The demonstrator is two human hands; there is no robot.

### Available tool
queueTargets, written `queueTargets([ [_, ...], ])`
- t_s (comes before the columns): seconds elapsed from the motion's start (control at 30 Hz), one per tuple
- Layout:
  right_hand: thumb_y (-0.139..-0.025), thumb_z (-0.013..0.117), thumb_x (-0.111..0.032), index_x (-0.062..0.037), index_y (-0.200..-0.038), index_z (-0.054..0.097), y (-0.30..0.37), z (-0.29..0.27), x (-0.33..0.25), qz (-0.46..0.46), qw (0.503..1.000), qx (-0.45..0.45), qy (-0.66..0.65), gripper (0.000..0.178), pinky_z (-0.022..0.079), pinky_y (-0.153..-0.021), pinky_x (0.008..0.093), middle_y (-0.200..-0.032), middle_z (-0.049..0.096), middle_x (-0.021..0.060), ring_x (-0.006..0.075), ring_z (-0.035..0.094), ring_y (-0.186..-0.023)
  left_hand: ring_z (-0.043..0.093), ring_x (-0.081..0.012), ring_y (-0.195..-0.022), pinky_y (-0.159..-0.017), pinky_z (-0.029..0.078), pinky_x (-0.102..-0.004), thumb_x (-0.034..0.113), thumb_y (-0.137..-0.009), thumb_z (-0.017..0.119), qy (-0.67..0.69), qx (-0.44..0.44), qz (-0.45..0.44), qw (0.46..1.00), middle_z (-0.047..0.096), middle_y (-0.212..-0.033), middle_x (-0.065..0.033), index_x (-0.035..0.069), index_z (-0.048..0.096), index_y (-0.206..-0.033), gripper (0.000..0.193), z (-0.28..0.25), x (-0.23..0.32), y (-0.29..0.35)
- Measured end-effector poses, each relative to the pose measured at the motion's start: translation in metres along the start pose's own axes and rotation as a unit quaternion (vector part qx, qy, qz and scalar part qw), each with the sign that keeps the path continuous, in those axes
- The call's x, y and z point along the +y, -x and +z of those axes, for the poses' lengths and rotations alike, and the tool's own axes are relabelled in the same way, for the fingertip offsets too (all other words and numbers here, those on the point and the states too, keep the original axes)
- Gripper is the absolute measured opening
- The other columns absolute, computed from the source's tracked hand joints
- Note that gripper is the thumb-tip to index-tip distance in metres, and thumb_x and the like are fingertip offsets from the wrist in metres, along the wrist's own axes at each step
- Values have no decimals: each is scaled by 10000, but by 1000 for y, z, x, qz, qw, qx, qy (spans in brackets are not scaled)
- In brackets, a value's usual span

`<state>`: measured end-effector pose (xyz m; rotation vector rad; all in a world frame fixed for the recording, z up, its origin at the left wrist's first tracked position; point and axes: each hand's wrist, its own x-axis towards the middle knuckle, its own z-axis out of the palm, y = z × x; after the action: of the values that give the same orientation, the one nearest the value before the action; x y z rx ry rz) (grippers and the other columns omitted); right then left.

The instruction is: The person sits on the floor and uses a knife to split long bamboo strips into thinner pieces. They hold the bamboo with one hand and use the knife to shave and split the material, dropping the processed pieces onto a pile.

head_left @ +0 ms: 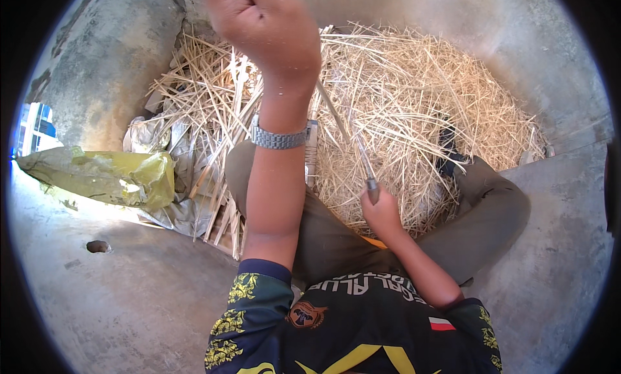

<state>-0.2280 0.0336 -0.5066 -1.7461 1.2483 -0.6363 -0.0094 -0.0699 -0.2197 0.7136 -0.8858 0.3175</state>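
My left hand (266,28), with a metal watch (279,136) on its wrist, is raised at the top edge. Its fingers are curled closed around a thin bamboo strip (331,107), though the frame's edge cuts off part of the grip. That strip slants down from behind the wrist toward the knife. Low in front of my body, my right hand (381,213) grips a knife (367,167) by its dark handle. The narrow blade points up and meets or crosses the strip's lower end; whether they touch, I cannot tell.
A large heap of pale shavings (414,109) covers the floor ahead, between my bent legs (485,212). Loose split strips (194,70) lie at its left. Farther left is a crumpled yellow plastic bag (123,176). Curved concrete walls (563,70) surround me, with a small hole (98,246) lower left.
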Motion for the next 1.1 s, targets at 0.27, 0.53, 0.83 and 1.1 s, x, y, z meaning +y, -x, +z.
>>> queueTargets([
  [0.27, -921, 650, -187, 8, -883, 610, -9, -18, 26, 215, 967, -96, -92, 202, 466, -447, 379, -642, 600, 60, 202, 562, -436, 352, 2, -516, -455, 230, -194, 263, -1091, 486, -31, 5, -11, 999, 408, -614, 79, 63, 570, -981, 243, -11, -22, 7],
  [0.53, -913, 640, -186, 9, -859, 605, 10, 7, -14, 123, 987, -80, -66, 205, 472, -585, 344, -673, 621, 111, 177, 632, -617, 361, -2, -518, -454, 262, -195, 274, -1094, 478, -23, 37, -53, 998, 420, -617, 75, 63, 577, -975, 261, -25, -21, -4],
  [0.83, -894, 638, -190, 24, -875, 623, 10, -18, -65, 20, 995, 45, -85, 216, 464, -556, 378, -641, 623, 146, 209, 615, -564, 411, -84, -438, -387, 325, -240, 370, -1083, 463, -70, 35, -72, 994, 461, -571, -20, 66, 461, -1014, 311, -69, -32, -12],
  [1.1, -851, 642, -199, 22, -754, 601, -15, -5, -12, 88, 993, -81, -14, 244, 464, -557, 390, -608, 595, 116, 186, 575, -548, 389, -73, -432, -392, 278, -235, 394, -1079, 467, -51, -5, -43, 998, 449, -544, -3, 67, 443, -1017, 333, -64, -43, -6],
])
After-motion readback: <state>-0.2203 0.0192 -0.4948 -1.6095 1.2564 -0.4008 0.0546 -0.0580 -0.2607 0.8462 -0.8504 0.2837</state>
